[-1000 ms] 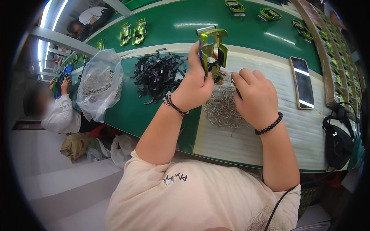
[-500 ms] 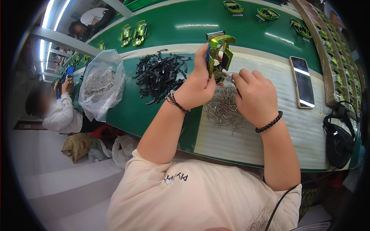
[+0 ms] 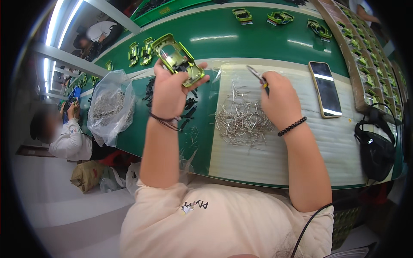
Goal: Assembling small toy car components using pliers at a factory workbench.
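Note:
My left hand (image 3: 170,88) holds a shiny green toy car body shell (image 3: 175,61), its hollow inside facing up and a dark part showing within. Beneath that hand spreads a pile of small black plastic strips (image 3: 189,108), partly hidden by it. In my right hand (image 3: 282,96) is a pair of slim pliers (image 3: 255,73), the metal tip pointing up and left, apart from the shell. A heap of thin bent metal pins (image 3: 241,122) lies on the pale mat, just left of my right wrist.
A clear plastic bag (image 3: 111,103) of metal pins stands left. Further green shells (image 3: 280,17) rest along the far green table (image 3: 223,47). On the right are a phone (image 3: 325,89), a black pouch (image 3: 375,152) and a divided box of green shells (image 3: 365,60). A co-worker (image 3: 73,139) sits far left.
My left hand has carried the shell left, over the black strips, and turned it hollow side up. The pliers in my right hand have come away from the shell.

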The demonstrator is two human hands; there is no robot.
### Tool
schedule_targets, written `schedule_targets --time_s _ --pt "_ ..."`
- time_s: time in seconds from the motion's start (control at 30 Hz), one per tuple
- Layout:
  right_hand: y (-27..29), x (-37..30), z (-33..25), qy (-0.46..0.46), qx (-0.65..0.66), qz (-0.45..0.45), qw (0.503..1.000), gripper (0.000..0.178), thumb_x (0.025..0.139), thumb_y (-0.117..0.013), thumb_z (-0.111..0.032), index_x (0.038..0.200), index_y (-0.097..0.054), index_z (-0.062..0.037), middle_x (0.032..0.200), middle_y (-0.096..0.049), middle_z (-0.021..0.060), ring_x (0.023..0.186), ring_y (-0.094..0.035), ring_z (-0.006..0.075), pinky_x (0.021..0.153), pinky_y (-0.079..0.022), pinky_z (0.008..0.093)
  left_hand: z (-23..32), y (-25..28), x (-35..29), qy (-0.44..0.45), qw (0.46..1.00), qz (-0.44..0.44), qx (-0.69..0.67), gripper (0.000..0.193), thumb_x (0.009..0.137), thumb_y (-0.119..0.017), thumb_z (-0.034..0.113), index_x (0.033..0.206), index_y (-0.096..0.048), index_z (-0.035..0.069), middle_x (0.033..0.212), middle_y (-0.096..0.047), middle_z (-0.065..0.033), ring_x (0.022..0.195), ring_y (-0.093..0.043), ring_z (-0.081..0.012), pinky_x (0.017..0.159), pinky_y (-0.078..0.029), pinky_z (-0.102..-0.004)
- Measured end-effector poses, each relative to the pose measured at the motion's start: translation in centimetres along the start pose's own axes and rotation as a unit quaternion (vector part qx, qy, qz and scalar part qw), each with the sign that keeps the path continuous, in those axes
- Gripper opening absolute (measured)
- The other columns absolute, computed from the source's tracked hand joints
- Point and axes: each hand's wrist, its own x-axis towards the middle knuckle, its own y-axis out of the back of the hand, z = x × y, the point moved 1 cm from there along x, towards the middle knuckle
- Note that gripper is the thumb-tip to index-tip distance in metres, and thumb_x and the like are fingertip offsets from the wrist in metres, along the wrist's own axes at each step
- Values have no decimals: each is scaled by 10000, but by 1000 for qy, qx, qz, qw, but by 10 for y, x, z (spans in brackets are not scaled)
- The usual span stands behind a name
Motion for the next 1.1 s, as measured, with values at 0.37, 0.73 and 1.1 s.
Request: schedule_targets --time_s 0.37,0.73,1.1 --pt "-24 1 -12 100 85 -86 988 171 793 -579 -21 947 -588 -95 927 -633 62 893 -600 292 740 -478 427 -35 128 200 181 955 233 -9 305 862 -417 -153 1153 -408 -63 1132 -498 -226 1051 -590 -396 901 -599 -495" --pt "-5 2 -11 79 101 -97 987 195 787 -585 -9 961 -589 -98 962 -636 44 934 -592 267 753 -461 408 -17 151 251 199 835 35 511 491 835 -679 286 1250 -562 52 1314 -480 -235 1174 -517 -355 908 -534 -524" --pt "-16 1 2 91 89 -106 986 181 776 -560 -17 942 -595 -77 900 -635 78 900 -606 290 772 -465 423 -108 -109 264 17 743 -70 666 1346 549 -756 792 1490 -252 -27 1490 -317 -276 1376 -374 -381 1113 -361 -452"
